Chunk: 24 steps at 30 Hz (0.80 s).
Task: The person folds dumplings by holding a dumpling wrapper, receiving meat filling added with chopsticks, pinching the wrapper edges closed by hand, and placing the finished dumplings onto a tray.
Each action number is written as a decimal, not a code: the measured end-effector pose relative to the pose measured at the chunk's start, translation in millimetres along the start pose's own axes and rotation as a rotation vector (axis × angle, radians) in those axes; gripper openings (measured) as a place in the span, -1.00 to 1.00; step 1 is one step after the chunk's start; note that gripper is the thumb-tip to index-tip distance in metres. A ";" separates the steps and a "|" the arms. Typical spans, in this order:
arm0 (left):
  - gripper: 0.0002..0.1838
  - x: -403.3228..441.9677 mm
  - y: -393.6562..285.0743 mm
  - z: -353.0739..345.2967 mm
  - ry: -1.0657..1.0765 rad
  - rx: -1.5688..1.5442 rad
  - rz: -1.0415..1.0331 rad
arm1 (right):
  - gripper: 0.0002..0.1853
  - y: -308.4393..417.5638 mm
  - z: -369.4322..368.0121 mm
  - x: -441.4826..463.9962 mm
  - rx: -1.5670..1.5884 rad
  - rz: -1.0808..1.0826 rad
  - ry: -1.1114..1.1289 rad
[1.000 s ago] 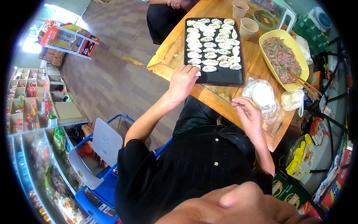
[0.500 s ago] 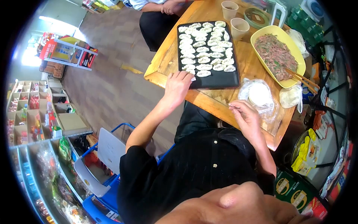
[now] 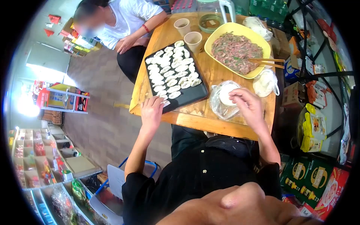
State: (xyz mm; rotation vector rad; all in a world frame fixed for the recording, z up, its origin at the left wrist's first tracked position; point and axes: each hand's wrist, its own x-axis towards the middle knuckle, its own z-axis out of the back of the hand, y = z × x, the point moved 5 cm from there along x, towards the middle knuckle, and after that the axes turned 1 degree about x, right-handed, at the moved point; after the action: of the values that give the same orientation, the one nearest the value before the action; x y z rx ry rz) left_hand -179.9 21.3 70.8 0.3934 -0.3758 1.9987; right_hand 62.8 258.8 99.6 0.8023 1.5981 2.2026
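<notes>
At the near left corner of the black tray (image 3: 193,98), my left hand (image 3: 152,112) has its fingers closed on a small white dumpling (image 3: 165,103). Rows of white dumplings (image 3: 174,88) lie on the tray. My right hand (image 3: 247,105) hovers at the right edge of the round white wrappers (image 3: 226,94), which sit in a clear plastic bag (image 3: 219,110). Its thumb and fingertips are pressed together; anything between them is too small to make out. Behind it stands a yellow bowl (image 3: 267,47) of minced filling (image 3: 236,52), with wooden chopsticks (image 3: 275,60) resting in it.
Two paper cups (image 3: 193,40) (image 3: 182,26) stand behind the tray on the wooden table (image 3: 176,119). A knotted plastic bag (image 3: 265,83) lies below the bowl. Another person (image 3: 129,22) sits at the far left. A blue chair (image 3: 116,182) stands at lower left.
The view has turned, so the table appears further left and more of the other person shows. My right hand has moved from below the wrappers to their right edge. My left hand remains at the tray corner.
</notes>
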 end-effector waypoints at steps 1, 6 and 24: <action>-0.78 3.9 -5.1 7.2 -0.014 -0.004 0.007 | -0.82 -4.7 14.8 -2.2 0.106 -0.031 -0.066; -0.84 16.4 -49.1 28.3 -0.091 -0.082 -0.082 | -0.81 -27.9 80.2 -4.6 0.233 -0.097 -0.294; -0.88 -51.2 -125.6 4.6 -0.091 -0.640 -0.239 | -0.57 -60.2 130.1 77.5 -0.158 -0.113 -0.396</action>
State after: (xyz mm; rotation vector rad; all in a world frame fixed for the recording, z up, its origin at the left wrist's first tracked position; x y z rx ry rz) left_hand -44.8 32.7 64.6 0.1129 -0.9437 1.5292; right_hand 74.0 421.2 92.3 0.9990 1.2311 1.9143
